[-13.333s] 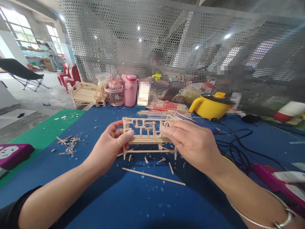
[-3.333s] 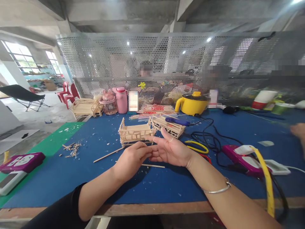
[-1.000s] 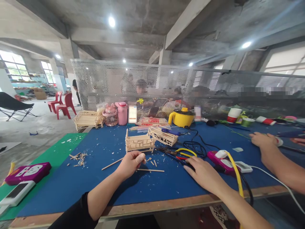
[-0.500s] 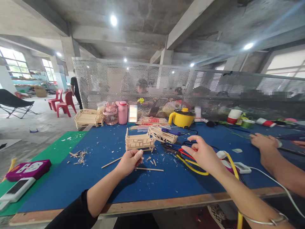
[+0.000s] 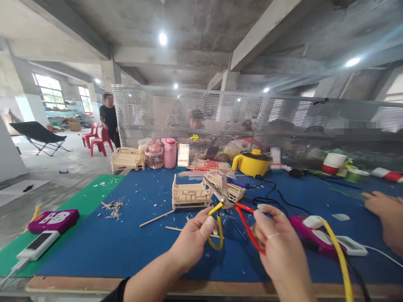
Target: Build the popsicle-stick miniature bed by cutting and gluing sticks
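Pliers are gripped by right hand and left hand.

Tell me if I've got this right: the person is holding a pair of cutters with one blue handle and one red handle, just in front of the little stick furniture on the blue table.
Not quite. In the head view the cutters have one yellow handle and one red handle, not blue. The left hand is at the yellow handle, the right hand at the red one, just in front of the stick furniture on the blue table.
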